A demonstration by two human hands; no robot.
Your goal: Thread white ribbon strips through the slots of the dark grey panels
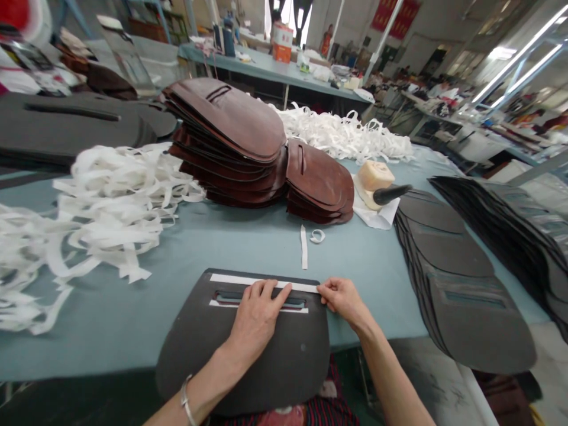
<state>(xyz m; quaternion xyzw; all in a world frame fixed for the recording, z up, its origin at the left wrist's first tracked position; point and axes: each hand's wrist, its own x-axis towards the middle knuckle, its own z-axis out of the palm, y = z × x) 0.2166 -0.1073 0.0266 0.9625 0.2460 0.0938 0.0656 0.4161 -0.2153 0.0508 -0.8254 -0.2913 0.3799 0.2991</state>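
Observation:
A dark grey rounded panel (pixel 284 355) with a slot lies in front of me, its lower part over the table's front edge. Along its top edge runs a white tape strip (pixel 235 279). A second white strip (pixel 216 303) borders the slot's lower side. My left hand (pixel 261 307) lies over the panel with fingers spread, its fingertips on the upper strip. At the panel's top right corner, my right hand (pixel 341 297) pinches the strip's right end. Beyond the panel are a short white tape piece (pixel 304 247) and a curled scrap (pixel 317 236).
Brown leather panels (pixel 248 124) are stacked at the table's middle, with a smaller stack (pixel 319 183) alongside. White tape strips (pixel 119 195) heap up at left. A yellowish block (pixel 376 176) sits near a black-handled tool (pixel 390 194). Grey panels (pixel 479 307) overlap at right.

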